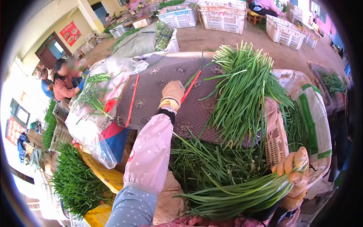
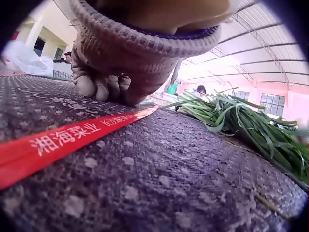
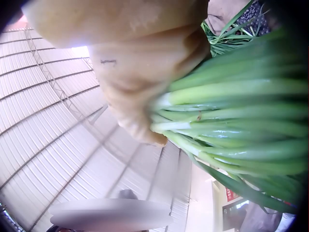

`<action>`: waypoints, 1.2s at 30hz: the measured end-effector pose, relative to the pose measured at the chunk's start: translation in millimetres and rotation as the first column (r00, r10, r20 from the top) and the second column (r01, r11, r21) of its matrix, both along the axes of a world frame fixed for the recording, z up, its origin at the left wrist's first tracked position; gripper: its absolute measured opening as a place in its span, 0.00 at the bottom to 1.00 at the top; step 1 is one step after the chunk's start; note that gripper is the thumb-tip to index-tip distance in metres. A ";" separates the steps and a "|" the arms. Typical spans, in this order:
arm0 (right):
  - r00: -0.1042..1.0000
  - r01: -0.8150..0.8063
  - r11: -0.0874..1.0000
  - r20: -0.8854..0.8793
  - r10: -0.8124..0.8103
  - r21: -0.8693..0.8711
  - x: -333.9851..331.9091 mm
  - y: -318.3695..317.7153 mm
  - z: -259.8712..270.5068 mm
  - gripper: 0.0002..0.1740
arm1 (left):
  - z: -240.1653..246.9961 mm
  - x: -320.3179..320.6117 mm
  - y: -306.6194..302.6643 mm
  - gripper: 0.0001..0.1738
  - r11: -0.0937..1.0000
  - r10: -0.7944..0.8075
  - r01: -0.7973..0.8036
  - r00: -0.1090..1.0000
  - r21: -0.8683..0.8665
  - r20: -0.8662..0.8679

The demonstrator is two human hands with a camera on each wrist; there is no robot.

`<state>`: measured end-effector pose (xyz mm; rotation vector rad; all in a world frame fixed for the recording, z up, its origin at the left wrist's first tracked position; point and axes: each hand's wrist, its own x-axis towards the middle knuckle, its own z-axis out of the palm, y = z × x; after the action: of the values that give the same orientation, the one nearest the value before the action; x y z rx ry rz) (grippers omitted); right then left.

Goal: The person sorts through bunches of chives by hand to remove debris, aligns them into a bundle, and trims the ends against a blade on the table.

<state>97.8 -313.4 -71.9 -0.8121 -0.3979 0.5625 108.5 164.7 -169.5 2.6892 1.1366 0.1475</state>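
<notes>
My gloved left hand point(image 1: 172, 94) reaches out over a dark patterned mat point(image 1: 159, 75). Its curled fingers point(image 2: 104, 86) pinch the near end of a red printed strip point(image 2: 67, 140), which runs away up the mat point(image 1: 191, 86). A second red strip point(image 1: 132, 99) lies further left. A big pile of long green chives point(image 1: 242, 90) lies on the mat's right side. Low on the right, my gloved right hand point(image 1: 297, 178) grips a thick bunch of chives point(image 1: 242, 195) near its pale stalk ends point(image 3: 231, 121), held roughly level in front of me.
More loose chives point(image 1: 211, 159) lie below the mat's front edge. A clear plastic bag point(image 1: 94, 98) with greens sits left, another heap of greens point(image 1: 75, 181) lower left. A woven sack point(image 1: 314, 117) is on the right. White crates point(image 1: 223, 17) stand behind. People point(image 1: 64, 81) sit at left.
</notes>
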 end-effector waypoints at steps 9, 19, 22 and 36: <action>0.999 -0.026 1.000 0.039 0.026 0.008 -11.4 -3.3 0.5 0.28 | 37.7 -64.0 -7.0 0.20 0.973 -0.046 0.040 0.999 -0.225 -0.024; 0.908 -0.337 0.925 0.198 0.369 -0.175 -30.2 61.1 83.5 0.25 | 148.3 -128.7 -242.6 0.60 -0.435 -0.073 0.791 0.445 -0.430 0.893; 0.901 -0.266 0.951 0.311 0.304 -0.159 -38.8 75.5 109.0 0.24 | 157.5 -153.1 -266.7 0.54 -0.438 -0.020 0.674 0.654 -0.595 0.756; 0.894 -0.443 0.858 -0.058 0.444 -0.260 -30.1 123.1 47.2 0.21 | 59.3 -198.5 -304.2 0.44 -0.805 0.330 0.511 0.807 -0.300 0.489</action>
<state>67.7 -190.3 -24.8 -0.9864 -0.5266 1.0656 -90.1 -139.5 -110.3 0.3339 -0.1802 -0.3291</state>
